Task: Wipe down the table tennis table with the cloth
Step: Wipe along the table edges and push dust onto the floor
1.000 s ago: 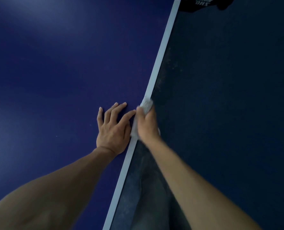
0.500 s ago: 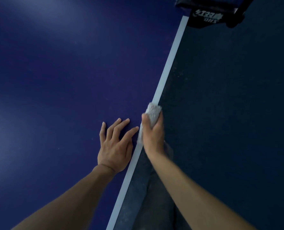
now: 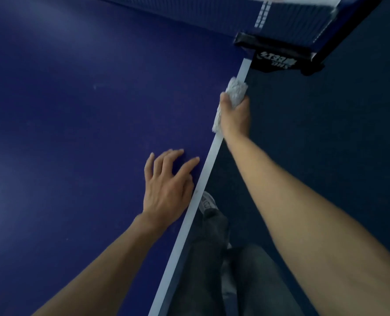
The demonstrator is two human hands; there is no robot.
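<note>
Right hand (image 3: 236,117) slid toward net (image 3: 285,17), gripping cloth (image 3: 236,90) lengthwise along table (image 3: 75,133) edge; left hand (image 3: 166,190) splayed.

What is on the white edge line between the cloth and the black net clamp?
Head view: only bare white line between cloth and net clamp.

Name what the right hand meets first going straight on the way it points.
Probably the black net clamp, just beyond the cloth that the right hand grips; depth is unclear.
</note>
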